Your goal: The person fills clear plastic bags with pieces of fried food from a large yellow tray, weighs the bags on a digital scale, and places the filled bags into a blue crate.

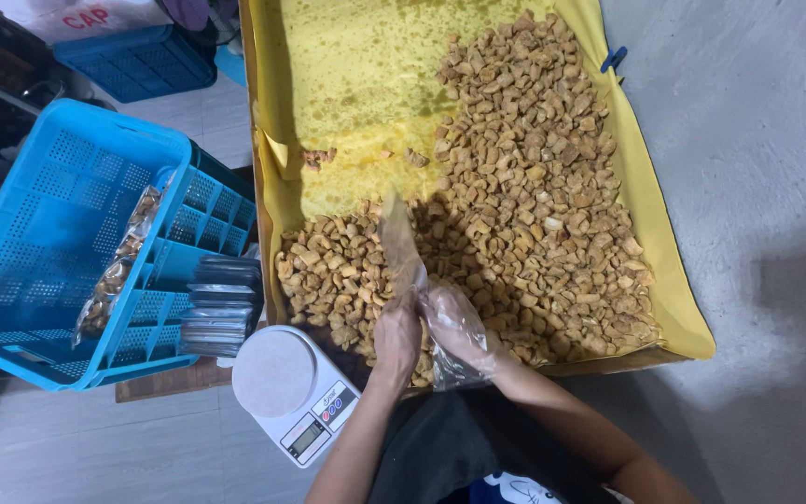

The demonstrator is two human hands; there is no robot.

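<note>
1. The left hand [396, 338] is closed on the edge of a clear plastic bag [401, 245], which stands up over the snacks, probably so its mouth stays open.
2. The right hand [464, 334] wears a thin plastic glove and rests on the fried snack pieces [534, 196]; whether it grips any I cannot tell.
3. The pieces lie on a yellow lined tray [673, 289].
4. A white kitchen scale [296, 392] stands near, beside a blue crate [58, 243] holding a filled bag [118, 266], on a grey floor [757, 168].
</note>
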